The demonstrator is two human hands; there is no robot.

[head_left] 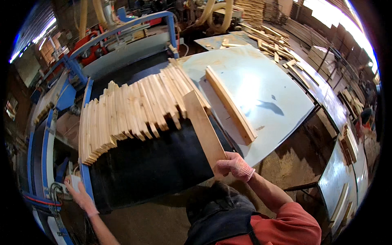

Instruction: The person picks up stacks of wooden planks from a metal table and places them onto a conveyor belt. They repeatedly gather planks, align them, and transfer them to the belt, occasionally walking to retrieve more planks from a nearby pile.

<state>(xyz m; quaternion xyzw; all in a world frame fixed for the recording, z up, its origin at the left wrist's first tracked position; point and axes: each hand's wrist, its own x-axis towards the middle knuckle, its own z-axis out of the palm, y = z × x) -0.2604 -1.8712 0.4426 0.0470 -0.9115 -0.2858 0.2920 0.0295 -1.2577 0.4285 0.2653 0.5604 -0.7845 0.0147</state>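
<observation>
My right hand [234, 166], in a pale knitted glove, grips the near end of a flat wooden board [203, 128]. The board slants away from me, its far end beside a row of wooden slats [130, 106]. These slats lie side by side on a black belt [151, 167], their near ends uneven. On the left, my left hand [83, 197] has its fingers stretched out at a small light-coloured box [76, 182] by the blue machine frame. Whether the fingertips touch the box I cannot tell.
To the right of the belt, a long wooden piece [230, 106] lies on a pale metal-topped table [281, 98]. Loose wood strips [273, 43] are heaped farther back. A blue frame [122, 28] spans the belt's far end. Another person [364, 122] is at the far right.
</observation>
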